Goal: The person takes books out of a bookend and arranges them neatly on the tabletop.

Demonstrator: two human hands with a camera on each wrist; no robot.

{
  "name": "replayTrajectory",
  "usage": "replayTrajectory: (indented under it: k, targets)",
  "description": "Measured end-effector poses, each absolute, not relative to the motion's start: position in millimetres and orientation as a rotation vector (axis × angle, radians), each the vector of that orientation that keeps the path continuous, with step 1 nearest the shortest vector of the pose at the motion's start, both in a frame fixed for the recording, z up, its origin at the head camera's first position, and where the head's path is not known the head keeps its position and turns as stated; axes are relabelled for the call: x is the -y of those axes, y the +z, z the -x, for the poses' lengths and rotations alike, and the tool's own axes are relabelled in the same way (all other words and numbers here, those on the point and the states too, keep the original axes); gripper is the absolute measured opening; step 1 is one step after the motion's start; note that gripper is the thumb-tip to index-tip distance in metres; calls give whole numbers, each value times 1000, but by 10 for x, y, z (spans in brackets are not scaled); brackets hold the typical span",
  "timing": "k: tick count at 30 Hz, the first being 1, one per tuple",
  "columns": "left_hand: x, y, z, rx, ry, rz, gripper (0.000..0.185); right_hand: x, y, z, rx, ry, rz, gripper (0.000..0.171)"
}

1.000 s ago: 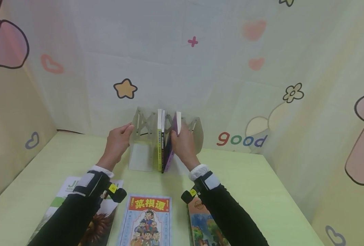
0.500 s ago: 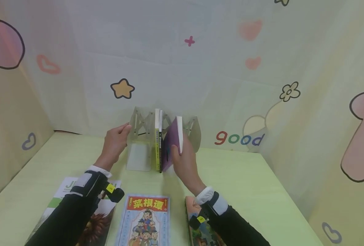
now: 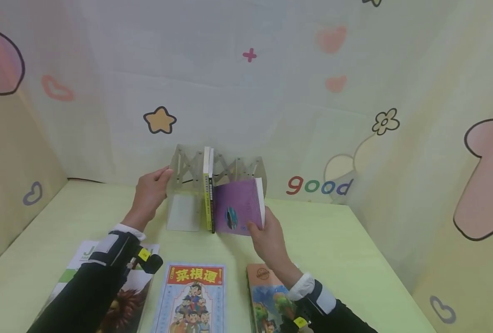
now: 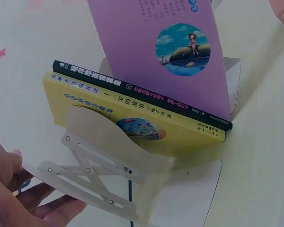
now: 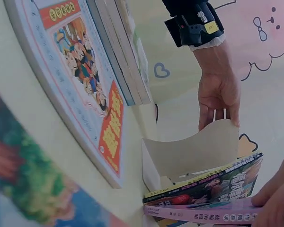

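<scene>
My left hand pinches the left end panel of a grey folding book rack, thumb on one face and fingers on the other. In the rack a yellow book and a dark-spined book stand upright side by side. My right hand grips a purple book by its outer edge, thumb on the cover. That book has a round picture on it and is swung out, its inner edge close beside the dark spine. In the right wrist view its pink spine lies low beside the two books.
Nearer on the table lie a large magazine-like book at left, a blue comic book in the middle, and a book with an orange top at right, partly under my right forearm. A printed curtain stands behind the rack.
My right hand has come down and rightward, bringing the purple book from nearly upright among the rack's dividers to swung out with its cover facing me. The left hand stays on the panel.
</scene>
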State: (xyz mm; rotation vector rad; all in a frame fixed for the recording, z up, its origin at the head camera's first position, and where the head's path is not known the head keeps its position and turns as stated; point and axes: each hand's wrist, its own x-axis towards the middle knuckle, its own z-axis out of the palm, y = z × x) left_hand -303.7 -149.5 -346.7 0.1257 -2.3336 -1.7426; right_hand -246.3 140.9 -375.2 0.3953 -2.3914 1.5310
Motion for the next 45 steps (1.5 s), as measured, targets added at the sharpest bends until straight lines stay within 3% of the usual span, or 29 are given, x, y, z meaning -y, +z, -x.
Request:
replayTrajectory:
  k: [11, 35, 45]
  targets:
    - [1514, -3461, 3043, 2326, -1798, -119, 51, -1643, -3790, 2279, 2350, 1802, -415, 42]
    - [1529, -3436, 3055, 2338, -1843, -47, 53, -2225, -3220, 1847, 2363, 2015, -273, 45]
    - [1612, -3447, 3047, 2368, -1890, 44, 59, -2298, -3153, 1702, 2328, 2254, -273, 49]
